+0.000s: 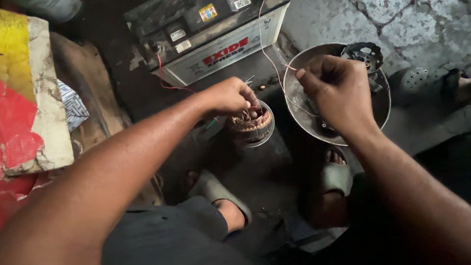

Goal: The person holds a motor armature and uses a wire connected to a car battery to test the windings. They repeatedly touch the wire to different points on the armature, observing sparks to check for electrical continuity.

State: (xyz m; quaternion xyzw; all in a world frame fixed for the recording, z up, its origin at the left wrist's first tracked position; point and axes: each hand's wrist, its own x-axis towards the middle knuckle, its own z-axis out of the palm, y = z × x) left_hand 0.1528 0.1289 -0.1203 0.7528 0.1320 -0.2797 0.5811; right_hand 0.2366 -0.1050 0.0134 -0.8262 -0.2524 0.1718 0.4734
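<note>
Head view shows me my own feet in grey sandals (223,198) closest, down on the dark floor. Just past them sits the small round motor part (254,123) with its copper coils showing.

My left hand (230,95) rests right on top of it, arm stretched out long, fingers curled down and pinched narrow on the wire ends at the coil. I think bare wire ends could touch each other here and spark, because the thin red wire (169,83) runs back to the big battery (211,34).

My right hand (338,93) is up a bit higher, wrist bent, thumb and finger squeezed shut on a thin pale wire (271,59). That wire loops up past the battery. If I pull too hard, it could snap or slip off the coil.

Under that hand is a metal bowl (385,105) with a black round part (365,53) inside. My wrist could bump the bowl and tip it.
</note>
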